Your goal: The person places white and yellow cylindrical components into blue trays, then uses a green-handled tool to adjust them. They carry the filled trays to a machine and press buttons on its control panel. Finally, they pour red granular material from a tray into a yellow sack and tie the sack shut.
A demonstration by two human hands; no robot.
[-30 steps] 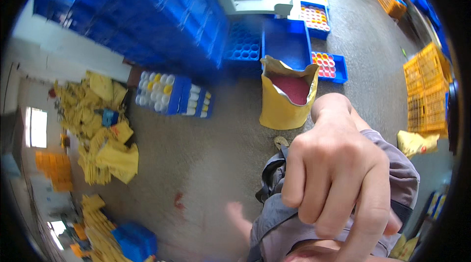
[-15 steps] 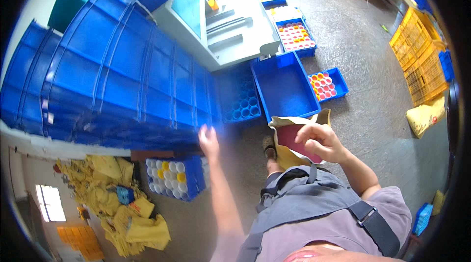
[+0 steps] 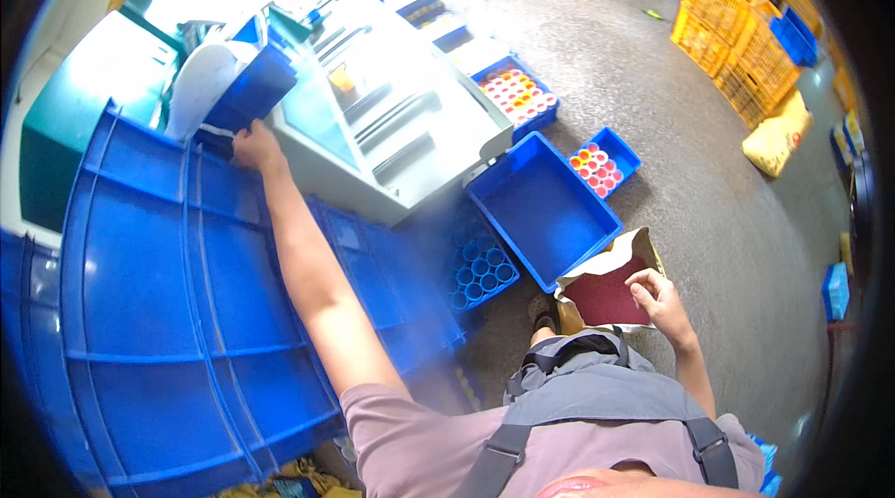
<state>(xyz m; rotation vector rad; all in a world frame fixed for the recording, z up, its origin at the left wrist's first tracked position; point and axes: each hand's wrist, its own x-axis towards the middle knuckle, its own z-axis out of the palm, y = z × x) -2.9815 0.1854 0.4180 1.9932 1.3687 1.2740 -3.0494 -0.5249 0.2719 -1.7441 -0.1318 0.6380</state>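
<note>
My left arm stretches forward over the big blue ribbed bins. My left hand (image 3: 254, 145) is closed at a blue box (image 3: 250, 83) on the pale machine, beside a thin white rod (image 3: 216, 131); what the fingers hold is hidden. Near my waist, my right hand (image 3: 660, 302) hovers over an open-topped sack (image 3: 606, 265) of dark red material. Its fingers are loosely bent and apart, with nothing visible in them. In front of the sack lies a large blue tray (image 3: 541, 209) with a bare bottom.
The blue ribbed bins (image 3: 130, 311) fill the left side. Beside the large tray are a crate of blue tubes (image 3: 480, 269) and a small blue crate of red and yellow cups (image 3: 597, 170). Yellow crates (image 3: 722, 22) and a full yellow sack (image 3: 778, 134) stand at right.
My left hand has moved far forward from beside the lower end of the blue bins to the blue box on the machine. My right hand stays over the sack. The view has turned.
</note>
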